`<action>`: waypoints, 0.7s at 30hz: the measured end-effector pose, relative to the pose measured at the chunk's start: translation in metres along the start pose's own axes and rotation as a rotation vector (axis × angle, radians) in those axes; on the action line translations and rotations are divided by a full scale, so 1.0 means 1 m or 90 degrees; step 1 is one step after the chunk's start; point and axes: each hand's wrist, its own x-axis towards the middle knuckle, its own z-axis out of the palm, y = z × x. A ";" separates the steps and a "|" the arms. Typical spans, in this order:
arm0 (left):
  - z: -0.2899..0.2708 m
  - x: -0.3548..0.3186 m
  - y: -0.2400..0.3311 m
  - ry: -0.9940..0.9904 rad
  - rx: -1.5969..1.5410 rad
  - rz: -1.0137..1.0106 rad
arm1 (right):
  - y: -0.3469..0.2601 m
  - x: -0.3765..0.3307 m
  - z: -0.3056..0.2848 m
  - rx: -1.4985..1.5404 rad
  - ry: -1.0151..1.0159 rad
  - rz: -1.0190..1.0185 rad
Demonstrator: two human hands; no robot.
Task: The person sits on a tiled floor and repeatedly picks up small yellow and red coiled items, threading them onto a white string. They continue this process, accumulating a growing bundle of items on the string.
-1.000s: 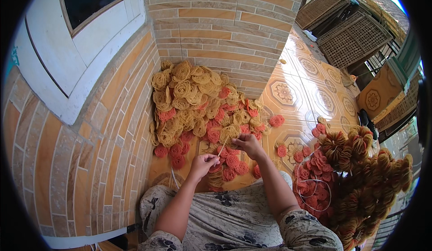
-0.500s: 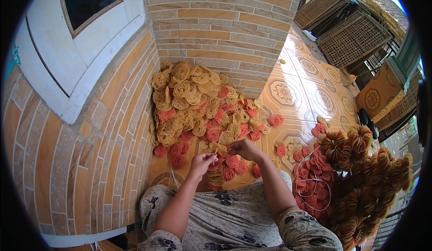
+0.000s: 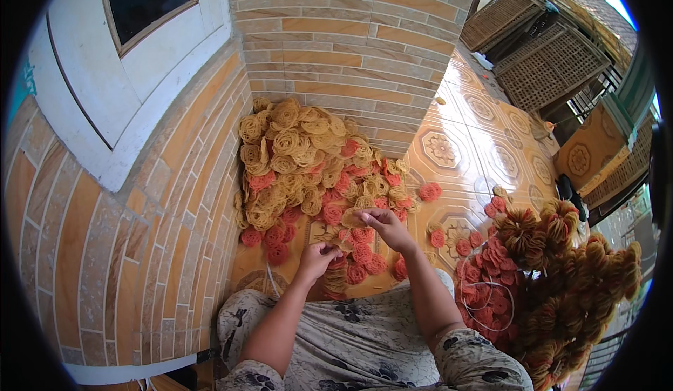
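My left hand point(image 3: 317, 260) is closed in a pinch above my lap, at the top of a strung row of yellow lacy crackers point(image 3: 335, 277). Its fingers hide most of the string there. My right hand point(image 3: 384, 225) is farther forward and to the right, its thumb and forefinger pinched at the edge of a round yellow lacy cracker point(image 3: 352, 218). Just ahead rises a heap of similar coiled, noodle-like crackers point(image 3: 284, 135), mostly yellow with pink-red ones among them. Loose pink-red crackers point(image 3: 362, 253) lie on the tiles between and beyond my hands.
Thick bunches of strung crackers point(image 3: 575, 286) stand at the right, beside a pile of pink-red ones point(image 3: 491, 265) with a loop of white string point(image 3: 514, 300). Brick-patterned walls point(image 3: 329, 40) close in the left and front. Woven racks point(image 3: 550, 61) lean at the far right.
My right hand has moved up and away from my left hand, toward the heap. My left hand has dropped slightly, and the yellow cracker between the hands has left that spot.
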 end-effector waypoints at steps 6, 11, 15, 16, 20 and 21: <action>-0.006 0.007 -0.011 0.081 -0.032 0.037 | 0.025 0.027 0.015 -0.743 0.173 -0.147; -0.009 0.010 -0.015 0.079 -0.026 0.035 | 0.040 0.032 0.015 -0.763 0.206 -0.131; -0.008 0.011 -0.014 0.071 -0.021 0.017 | 0.039 0.036 0.008 -0.543 0.345 -0.150; -0.007 0.010 -0.014 0.068 -0.024 0.009 | 0.039 0.036 0.007 -0.531 0.366 -0.144; -0.007 0.009 -0.014 0.038 -0.056 0.015 | 0.047 0.032 0.002 -0.558 0.333 -0.056; -0.007 0.009 -0.014 0.035 -0.057 0.016 | 0.051 0.033 -0.001 -0.555 0.341 -0.045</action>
